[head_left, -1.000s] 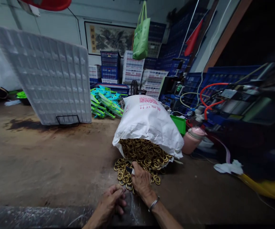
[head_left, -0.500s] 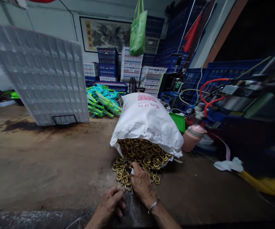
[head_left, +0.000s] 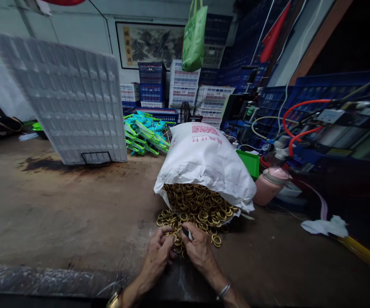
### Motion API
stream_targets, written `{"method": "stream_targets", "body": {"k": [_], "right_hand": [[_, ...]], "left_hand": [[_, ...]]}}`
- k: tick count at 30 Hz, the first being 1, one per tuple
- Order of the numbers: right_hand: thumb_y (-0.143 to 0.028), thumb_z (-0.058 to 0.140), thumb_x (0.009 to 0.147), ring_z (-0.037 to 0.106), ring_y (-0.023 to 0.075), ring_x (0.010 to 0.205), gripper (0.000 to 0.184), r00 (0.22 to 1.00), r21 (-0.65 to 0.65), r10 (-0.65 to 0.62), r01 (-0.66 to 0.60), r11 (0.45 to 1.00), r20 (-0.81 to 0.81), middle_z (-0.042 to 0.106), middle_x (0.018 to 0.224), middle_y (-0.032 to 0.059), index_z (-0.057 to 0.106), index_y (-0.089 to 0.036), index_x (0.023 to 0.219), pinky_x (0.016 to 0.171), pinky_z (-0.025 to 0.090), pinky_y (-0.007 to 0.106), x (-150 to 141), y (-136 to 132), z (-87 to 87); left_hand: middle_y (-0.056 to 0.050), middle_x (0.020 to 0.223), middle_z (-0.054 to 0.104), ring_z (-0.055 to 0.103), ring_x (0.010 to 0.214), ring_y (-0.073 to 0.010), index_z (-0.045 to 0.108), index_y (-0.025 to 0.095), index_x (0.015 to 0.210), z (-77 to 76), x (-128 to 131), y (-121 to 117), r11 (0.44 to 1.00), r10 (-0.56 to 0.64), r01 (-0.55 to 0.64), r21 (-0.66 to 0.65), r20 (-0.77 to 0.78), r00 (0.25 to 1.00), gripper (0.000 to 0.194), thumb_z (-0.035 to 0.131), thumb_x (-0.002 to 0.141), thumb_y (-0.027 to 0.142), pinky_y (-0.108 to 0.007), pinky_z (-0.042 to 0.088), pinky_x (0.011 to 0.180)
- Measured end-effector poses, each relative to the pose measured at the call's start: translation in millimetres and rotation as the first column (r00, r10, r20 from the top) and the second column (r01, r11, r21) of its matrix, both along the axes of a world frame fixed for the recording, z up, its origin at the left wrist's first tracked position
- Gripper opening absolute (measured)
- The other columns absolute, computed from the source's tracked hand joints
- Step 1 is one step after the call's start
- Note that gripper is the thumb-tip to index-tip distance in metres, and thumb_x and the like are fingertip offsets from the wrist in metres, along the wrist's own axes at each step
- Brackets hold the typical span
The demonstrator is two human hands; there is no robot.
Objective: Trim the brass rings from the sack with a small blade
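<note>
A white woven sack (head_left: 205, 160) lies on its side on the worktable, its mouth facing me. Brass-coloured rings (head_left: 200, 203) fill the opening and spill onto the table. My right hand (head_left: 200, 249) is closed around a small tool with a black and a white part (head_left: 187, 233), at the front of the spilled rings. Just left of it, my left hand (head_left: 158, 252) touches the edge of the pile, its fingers bent and thumb close to the index finger. Whatever those fingertips hold is too small to make out.
Left stands an upright translucent ribbed panel (head_left: 75, 102) in a black wire stand (head_left: 96, 158). Blue-green plastic pieces (head_left: 144, 132) lie behind the sack. To its right are a green tray (head_left: 249, 163), a pink bottle (head_left: 270, 186) and a machine with red hoses (head_left: 303, 102).
My left hand has moved forward and up to the rings, beside my right hand. The right hand still holds the small tool, now turned more downward. The whole view has shifted slightly.
</note>
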State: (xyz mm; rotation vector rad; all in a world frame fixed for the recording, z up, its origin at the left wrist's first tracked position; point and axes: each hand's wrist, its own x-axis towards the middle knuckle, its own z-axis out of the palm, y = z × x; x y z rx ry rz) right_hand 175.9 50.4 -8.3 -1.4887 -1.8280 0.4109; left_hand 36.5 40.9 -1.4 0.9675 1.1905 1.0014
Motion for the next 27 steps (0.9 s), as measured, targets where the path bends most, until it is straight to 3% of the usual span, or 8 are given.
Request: {"method": "stream_targets", "body": {"k": [6, 14, 18, 22, 27], "right_hand": [[-0.024, 0.045, 0.079, 0.054, 0.0120, 0.061, 0.014, 0.982, -0.097, 0.049, -0.068, 0.993, -0.185, 0.058, 0.067, -0.0010, 0.058, -0.019, 0.078, 0.058, 0.039, 0.020, -10, -14, 10.0], [-0.047, 0.040, 0.083, 0.040, 0.0082, 0.048, 0.035, 0.845, -0.357, -0.017, -0.208, 0.911, -0.535, 0.043, 0.052, -0.0056, 0.048, -0.018, 0.064, 0.047, 0.032, 0.019, -14, -20, 8.2], [-0.050, 0.037, 0.082, 0.033, 0.0070, 0.040, 0.038, 0.774, -0.467, -0.098, -0.270, 0.842, -0.626, 0.039, 0.045, -0.0073, 0.043, -0.019, 0.061, 0.042, 0.028, 0.019, -17, -23, 4.0], [-0.043, 0.048, 0.078, 0.041, 0.0084, 0.052, 0.029, 0.830, -0.391, -0.054, -0.204, 0.897, -0.556, 0.045, 0.054, -0.0049, 0.048, -0.018, 0.063, 0.052, 0.034, 0.019, -18, -24, 9.7], [-0.041, 0.044, 0.081, 0.044, 0.0098, 0.056, 0.029, 0.881, -0.346, 0.028, -0.214, 0.914, -0.472, 0.048, 0.057, -0.0038, 0.053, -0.018, 0.068, 0.055, 0.034, 0.020, -22, -28, 18.3]], "left_hand": [[0.007, 0.049, 0.044, 0.036, 0.039, -0.0057, 0.053, 0.017, 0.068, 1.9, 4, -3, 0.997, -0.018, 0.018, 0.072, 0.009, 1.000, 0.026, 0.058, 0.070, 0.043, -0.018, 0.031, 0.040], [0.002, 0.059, 0.054, 0.047, 0.053, -0.0101, 0.058, 0.017, 0.069, -6.3, 1, -14, 0.952, 0.077, -0.045, 0.303, -0.093, 0.993, 0.021, 0.057, 0.074, 0.038, -0.021, 0.038, 0.053], [0.003, 0.054, 0.053, 0.043, 0.044, -0.0076, 0.056, 0.017, 0.070, -1.0, 1, -21, 0.985, -0.022, 0.024, 0.173, -0.011, 1.000, 0.028, 0.056, 0.073, 0.045, -0.019, 0.035, 0.043], [0.006, 0.049, 0.049, 0.036, 0.033, -0.0038, 0.054, 0.016, 0.072, 0.1, -4, -25, 0.993, -0.116, 0.118, -0.021, 0.090, 0.989, 0.033, 0.057, 0.072, 0.049, -0.017, 0.029, 0.035], [0.006, 0.050, 0.049, 0.038, 0.034, -0.0034, 0.050, 0.017, 0.069, 0.4, -11, -29, 0.985, -0.141, 0.157, -0.067, 0.201, 0.969, 0.033, 0.060, 0.070, 0.048, -0.016, 0.031, 0.034]]}}
